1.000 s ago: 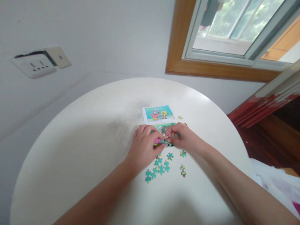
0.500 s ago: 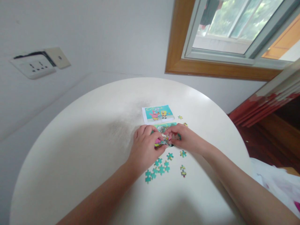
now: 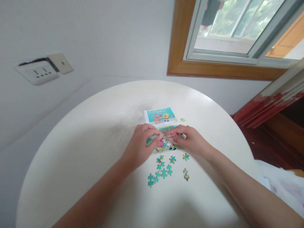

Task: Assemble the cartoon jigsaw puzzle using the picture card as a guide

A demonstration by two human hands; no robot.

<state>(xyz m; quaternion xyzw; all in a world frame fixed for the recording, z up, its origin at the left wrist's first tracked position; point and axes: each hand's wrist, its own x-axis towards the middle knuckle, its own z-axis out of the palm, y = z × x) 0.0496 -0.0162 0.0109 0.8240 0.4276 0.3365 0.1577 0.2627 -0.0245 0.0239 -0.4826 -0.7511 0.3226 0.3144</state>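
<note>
A partly assembled cartoon jigsaw puzzle (image 3: 165, 146) lies on the round white table, with pink, yellow and teal areas showing. My left hand (image 3: 142, 139) covers its left side, thumb and fingers closed at its middle. From the right, my right hand (image 3: 187, 136) reaches over the puzzle with its fingertips pinched. The fingertips of both hands almost meet around a small pale puzzle piece (image 3: 168, 137), partly hidden by the fingers. Just beyond the puzzle lies a picture card (image 3: 160, 116) with the same cartoon figures.
Several loose teal pieces (image 3: 163, 173) lie on the near side of the table (image 3: 78, 152). Other loose pieces lie to the right, among them a patterned piece (image 3: 186, 174) and a small yellow-green piece (image 3: 182, 119). A white plastic bag (image 3: 277, 182) is beyond the table's right edge.
My hands have shifted slightly up and apart, uncovering more of the puzzle's lower half. A loose patterned piece below my left hand now shows. The view has tilted slightly.
</note>
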